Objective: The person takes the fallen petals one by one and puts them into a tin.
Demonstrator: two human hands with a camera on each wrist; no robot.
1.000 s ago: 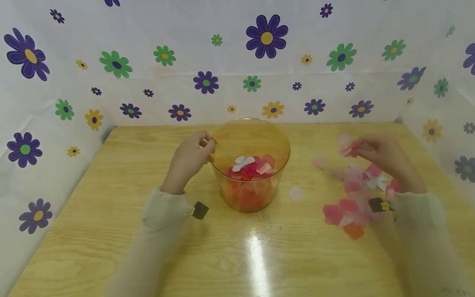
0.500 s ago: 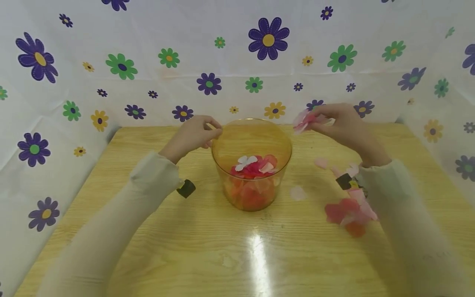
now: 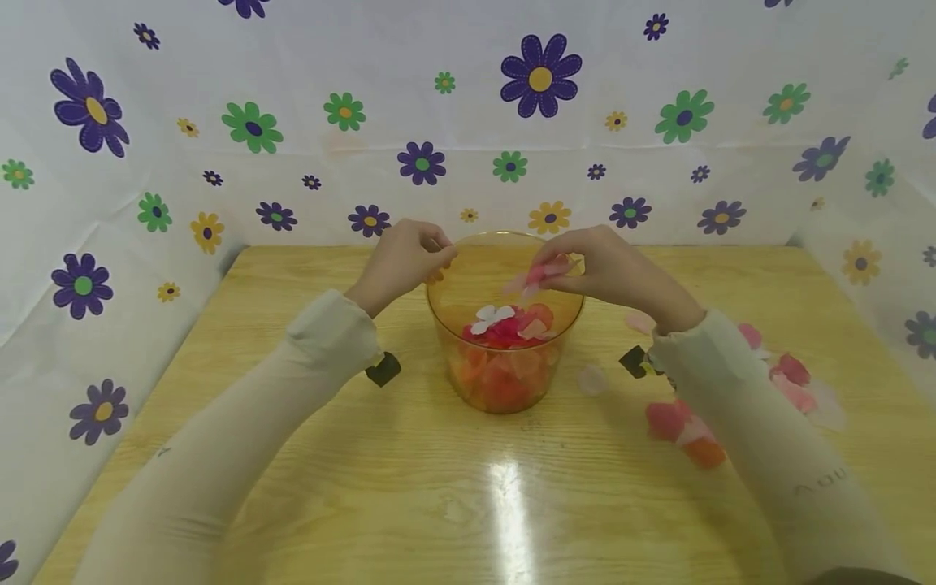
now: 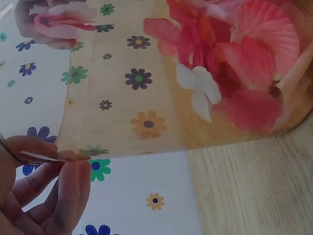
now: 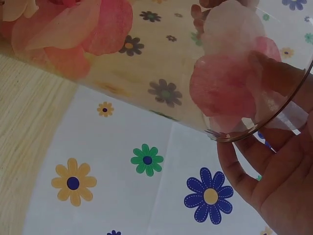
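A clear amber bucket (image 3: 475,280) stands upright mid-table, partly filled with pink, red and orange fabric petals (image 3: 512,331). On top of them lies a white four-lobed petal (image 3: 491,318). At the bucket's left rim, my left hand (image 3: 400,266) pinches the edge between thumb and fingers, also seen in the left wrist view. My right hand (image 3: 613,272) is over the right side of the opening, pinching a few pink and pale petals (image 3: 543,272). In the right wrist view these held petals (image 5: 222,85) show through the clear wall, with the thumb inside the rim.
Loose pink, red and orange petals (image 3: 686,432) lie on the wooden table (image 3: 366,487) at right, some partly behind the right sleeve. A single pale petal (image 3: 591,379) lies just right of the bucket. A flower-printed white cloth (image 3: 292,73) encloses the back and sides.
My right hand has lifted petals from the pile at right and carried them left over the bucket's opening. My left hand has stayed at the left rim, shifting slightly along it.
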